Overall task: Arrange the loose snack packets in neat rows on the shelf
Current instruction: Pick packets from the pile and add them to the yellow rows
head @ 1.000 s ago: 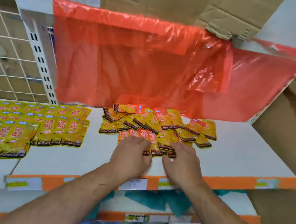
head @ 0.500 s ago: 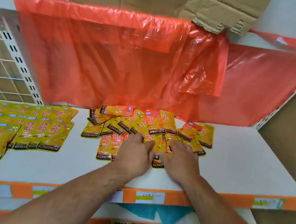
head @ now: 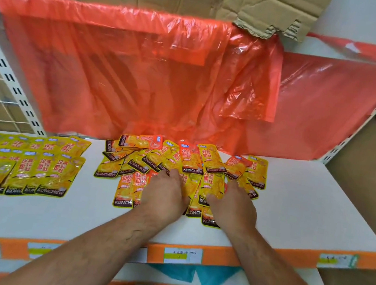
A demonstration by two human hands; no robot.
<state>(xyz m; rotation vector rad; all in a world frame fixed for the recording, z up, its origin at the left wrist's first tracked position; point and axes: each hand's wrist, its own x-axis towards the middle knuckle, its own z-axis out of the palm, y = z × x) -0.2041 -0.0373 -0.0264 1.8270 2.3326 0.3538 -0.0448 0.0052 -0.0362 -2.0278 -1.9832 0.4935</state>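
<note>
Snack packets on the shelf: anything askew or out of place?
Yes. The middle pile is jumbled: packets overlap at mixed angles, one at the back lying sideways. The rows at left are neat. Torn cardboard hangs above.

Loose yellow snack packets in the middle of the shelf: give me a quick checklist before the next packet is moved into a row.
1. Both hands on the pile of loose yellow snack packets: ok; left hand and right hand rest on it.
2. Single packet gripped: cannot tell.
3. Neat rows of yellow packets at left to follow: ok.
4. Bare white shelf board free for new rows: ok.
5. Pile sorted: not ok, packets overlap at mixed angles.
6. Hanging orange plastic sheet clear of pile: not ok, its hem meets the rear packets.
</note>
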